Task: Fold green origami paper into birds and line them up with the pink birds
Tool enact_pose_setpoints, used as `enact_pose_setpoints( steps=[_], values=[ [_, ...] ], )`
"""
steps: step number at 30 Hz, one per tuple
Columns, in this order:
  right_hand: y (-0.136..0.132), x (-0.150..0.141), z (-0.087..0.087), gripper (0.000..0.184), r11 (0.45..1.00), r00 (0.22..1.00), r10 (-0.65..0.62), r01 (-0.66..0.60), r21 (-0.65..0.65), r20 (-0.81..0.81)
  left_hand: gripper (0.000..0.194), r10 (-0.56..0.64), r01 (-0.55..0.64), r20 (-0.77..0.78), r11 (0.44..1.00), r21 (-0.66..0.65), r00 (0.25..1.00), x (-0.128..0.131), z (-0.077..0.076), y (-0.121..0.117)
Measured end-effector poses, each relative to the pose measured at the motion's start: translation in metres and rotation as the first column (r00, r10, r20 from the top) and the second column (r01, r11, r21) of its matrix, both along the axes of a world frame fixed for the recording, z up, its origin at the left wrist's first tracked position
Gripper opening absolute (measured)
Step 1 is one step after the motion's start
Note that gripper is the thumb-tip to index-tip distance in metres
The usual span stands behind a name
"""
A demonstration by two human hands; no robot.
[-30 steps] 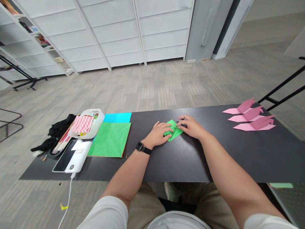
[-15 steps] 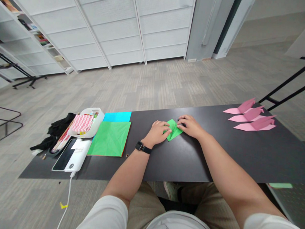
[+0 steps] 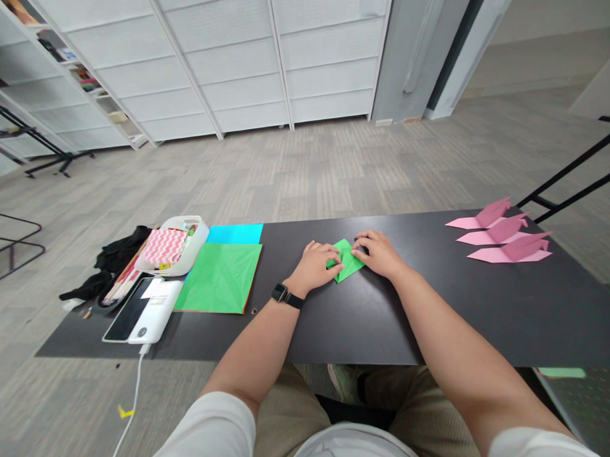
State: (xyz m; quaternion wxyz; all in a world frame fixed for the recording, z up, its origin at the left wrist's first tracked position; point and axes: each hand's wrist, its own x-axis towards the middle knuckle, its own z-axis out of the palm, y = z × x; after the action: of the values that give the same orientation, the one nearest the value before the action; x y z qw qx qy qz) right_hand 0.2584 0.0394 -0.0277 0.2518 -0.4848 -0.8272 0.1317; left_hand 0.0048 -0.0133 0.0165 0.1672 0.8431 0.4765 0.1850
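Note:
A small folded piece of green origami paper [image 3: 345, 260] lies on the dark table between my two hands. My left hand [image 3: 316, 265], a black watch on its wrist, grips the paper's left side; its fingers curl over the edge and the thumb presses near the middle. At the right corner, my right hand [image 3: 378, 254] pinches the paper between thumb and index finger, the other fingers bent. The fingers partly hide both side corners. Three folded pink paper birds [image 3: 508, 249] stand in a row farther right on the table.
Left of my hands lies a stack of green square sheets [image 3: 221, 278] with a blue sheet [image 3: 238, 233] behind. Beyond it are a white basket [image 3: 198, 240], a phone [image 3: 125, 315], a white power bank [image 3: 155, 314] with a cable, and black cloth [image 3: 120, 249].
My right hand has shifted slightly left, its thumb and index finger farther over the paper's right corner. My left hand stays nearly still on the left side.

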Motion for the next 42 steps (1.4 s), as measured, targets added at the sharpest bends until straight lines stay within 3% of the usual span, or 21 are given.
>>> enact_pose_setpoints(
  steps=[14, 17, 25, 33, 42],
  values=[
    [-0.006, -0.013, 0.007, 0.010, 0.997, 0.996, -0.076, 0.076, 0.007, -0.039, 0.015, 0.061, -0.061, -0.035, 0.998, 0.008, 0.998, 0.005, -0.002, -0.002],
    [-0.007, -0.014, 0.008, 0.010, 0.997, 0.996, -0.080, 0.080, 0.006, -0.041, 0.022, 0.079, -0.078, -0.041, 0.997, 0.018, 0.996, 0.006, -0.002, -0.002],
    [-0.005, -0.017, 0.006, 0.012, 0.996, 0.996, -0.085, 0.084, -0.015, -0.035, 0.038, 0.042, -0.036, -0.083, 0.997, 0.070, 0.996, 0.007, -0.001, -0.003],
    [-0.005, -0.017, 0.006, 0.011, 0.995, 0.995, -0.094, 0.093, -0.022, -0.030, 0.050, -0.011, 0.016, -0.120, 0.999, 0.036, 0.993, 0.004, 0.003, -0.006],
    [-0.003, -0.020, 0.003, 0.012, 0.994, 0.993, -0.106, 0.107, 0.012, -0.045, 0.045, 0.012, -0.006, -0.144, 0.999, 0.043, 0.989, 0.007, 0.005, -0.009]
  ],
)
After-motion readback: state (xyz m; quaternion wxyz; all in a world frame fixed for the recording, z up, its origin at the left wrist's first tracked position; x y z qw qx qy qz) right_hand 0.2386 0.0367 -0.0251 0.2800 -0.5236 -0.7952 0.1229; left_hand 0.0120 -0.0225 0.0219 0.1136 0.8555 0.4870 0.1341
